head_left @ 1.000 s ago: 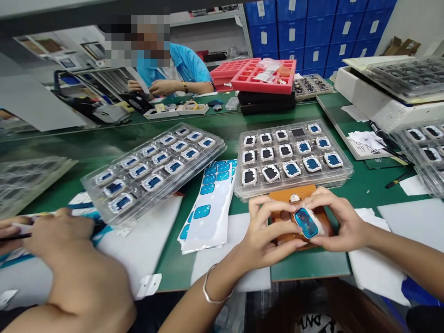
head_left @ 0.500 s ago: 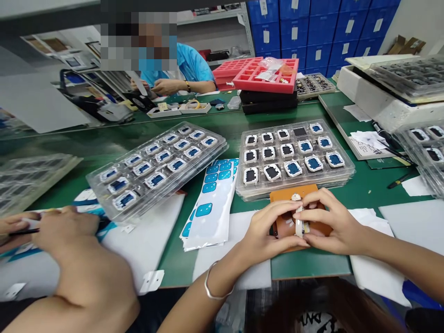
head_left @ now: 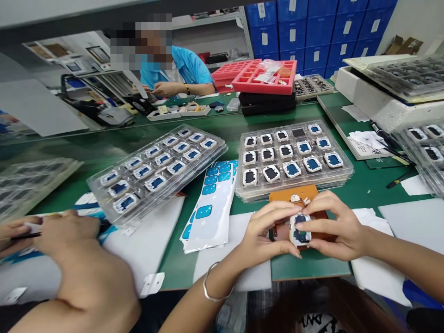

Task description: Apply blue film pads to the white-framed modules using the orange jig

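Note:
Between my two hands is a small white-framed square part (head_left: pixel 300 237) with a dark blue and black middle, its inner face turned toward me. My left hand (head_left: pixel 267 231) grips its left side, thumb below and fingers above. On the other side, my right hand (head_left: pixel 335 226) holds it too, with a finger across its face. Directly underneath lies an orange-brown fixture block (head_left: pixel 279 196), partly covered by the hands, with a small white piece (head_left: pixel 294 199) on its upper part. Just beyond it is a clear tray (head_left: pixel 258 190) of similar white-framed parts.
Left of my hands lie sheets of blue stickers (head_left: pixel 217 226) and another tray of parts (head_left: pixel 222 144). A co-worker's hands (head_left: pixel 67 233) work at the far left. Another person sits across the bench. Red trays (head_left: pixel 239 83) and a white foam box (head_left: pixel 374 108) stand behind.
The white-framed part has turned from edge-on to showing its dark inner face. My fingers have shifted slightly around it, and both hands stay over the orange-brown fixture.

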`<state>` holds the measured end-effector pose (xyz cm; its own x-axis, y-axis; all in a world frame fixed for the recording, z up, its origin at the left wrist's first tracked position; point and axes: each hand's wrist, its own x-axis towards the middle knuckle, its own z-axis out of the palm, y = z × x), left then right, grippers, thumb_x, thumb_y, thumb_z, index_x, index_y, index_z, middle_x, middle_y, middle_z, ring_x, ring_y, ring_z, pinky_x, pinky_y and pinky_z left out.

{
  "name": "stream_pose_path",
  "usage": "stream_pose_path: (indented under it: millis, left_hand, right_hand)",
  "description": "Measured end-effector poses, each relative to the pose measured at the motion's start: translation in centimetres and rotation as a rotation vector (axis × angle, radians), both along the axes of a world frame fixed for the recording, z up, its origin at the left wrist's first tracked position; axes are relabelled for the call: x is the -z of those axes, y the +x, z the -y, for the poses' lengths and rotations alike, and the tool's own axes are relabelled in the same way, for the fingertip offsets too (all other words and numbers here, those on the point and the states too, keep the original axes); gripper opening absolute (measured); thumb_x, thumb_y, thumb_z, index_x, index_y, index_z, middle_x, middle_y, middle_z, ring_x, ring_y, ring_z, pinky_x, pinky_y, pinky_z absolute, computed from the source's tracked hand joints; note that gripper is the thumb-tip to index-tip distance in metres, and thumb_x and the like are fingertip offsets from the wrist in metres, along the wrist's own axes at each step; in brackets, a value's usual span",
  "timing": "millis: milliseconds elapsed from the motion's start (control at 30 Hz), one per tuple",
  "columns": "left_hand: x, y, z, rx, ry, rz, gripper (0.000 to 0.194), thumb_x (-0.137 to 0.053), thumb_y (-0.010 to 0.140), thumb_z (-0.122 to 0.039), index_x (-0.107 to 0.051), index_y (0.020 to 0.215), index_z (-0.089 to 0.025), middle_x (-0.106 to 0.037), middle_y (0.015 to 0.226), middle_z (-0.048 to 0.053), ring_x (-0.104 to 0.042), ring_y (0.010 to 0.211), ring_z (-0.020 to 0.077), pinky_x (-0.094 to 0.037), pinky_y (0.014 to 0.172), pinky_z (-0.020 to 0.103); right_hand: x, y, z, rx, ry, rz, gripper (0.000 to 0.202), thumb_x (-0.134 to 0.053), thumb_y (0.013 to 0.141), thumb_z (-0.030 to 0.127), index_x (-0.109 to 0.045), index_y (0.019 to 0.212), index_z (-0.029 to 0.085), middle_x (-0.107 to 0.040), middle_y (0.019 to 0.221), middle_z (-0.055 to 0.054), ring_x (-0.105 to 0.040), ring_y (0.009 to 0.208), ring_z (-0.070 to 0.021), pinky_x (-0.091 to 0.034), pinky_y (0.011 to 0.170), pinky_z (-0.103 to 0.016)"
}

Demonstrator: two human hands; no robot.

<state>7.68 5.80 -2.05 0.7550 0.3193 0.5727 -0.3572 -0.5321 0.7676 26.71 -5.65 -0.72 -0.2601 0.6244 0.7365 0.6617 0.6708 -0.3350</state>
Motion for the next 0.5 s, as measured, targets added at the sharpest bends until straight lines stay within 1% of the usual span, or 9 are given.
stream_pose_path:
  millis: [100,233,367,500]
  left_hand:
    - [-0.1,0.0,0.1,-0.021,0.045,0.026,0.064,-0.077,0.075,-0.043,-0.056,0.135,-0.032,-0.063,0.118,0.009,-0.063,0.109,0.0221,-0.056,0.096,0.039]
    - [-0.1,0.4,0.1,-0.034,0.181,0.097,0.068,-0.079,0.076,-0.030,-0.052,0.139,-0.033,-0.060,0.117,0.008,-0.061,0.110,0.0205,-0.055,0.097,0.037]
    - [0.0,0.6,0.3,-0.012,0.247,0.117,0.066,-0.076,0.080,-0.026,-0.050,0.140,-0.033,-0.058,0.115,0.008,-0.058,0.112,0.0203,-0.055,0.097,0.037]
    - [0.1,0.8,0.3,-0.006,0.270,0.108,0.065,-0.075,0.081,-0.024,-0.050,0.141,-0.033,-0.057,0.114,0.008,-0.057,0.112,0.0203,-0.055,0.097,0.037]
  right_hand:
    - [-0.3,-0.3,0.1,0.029,-0.029,-0.059,0.020,-0.059,0.090,0.024,-0.064,0.109,0.023,-0.059,0.105,-0.009,-0.058,0.095,-0.0207,-0.050,0.080,-0.038]
    - [-0.6,-1.1,0.3,0.104,-0.092,-0.154,0.015,-0.064,0.087,0.024,-0.065,0.101,0.022,-0.057,0.105,-0.009,-0.058,0.100,-0.0215,-0.052,0.083,-0.038]
    - [-0.7,-1.8,0.6,0.132,-0.136,-0.234,0.010,-0.065,0.085,0.023,-0.066,0.095,0.023,-0.056,0.108,-0.009,-0.059,0.097,-0.0203,-0.055,0.082,-0.036]
    - [-0.7,-1.8,0.7,0.133,-0.145,-0.249,0.010,-0.065,0.084,0.018,-0.067,0.093,0.022,-0.058,0.107,-0.009,-0.059,0.095,-0.0201,-0.055,0.080,-0.035]
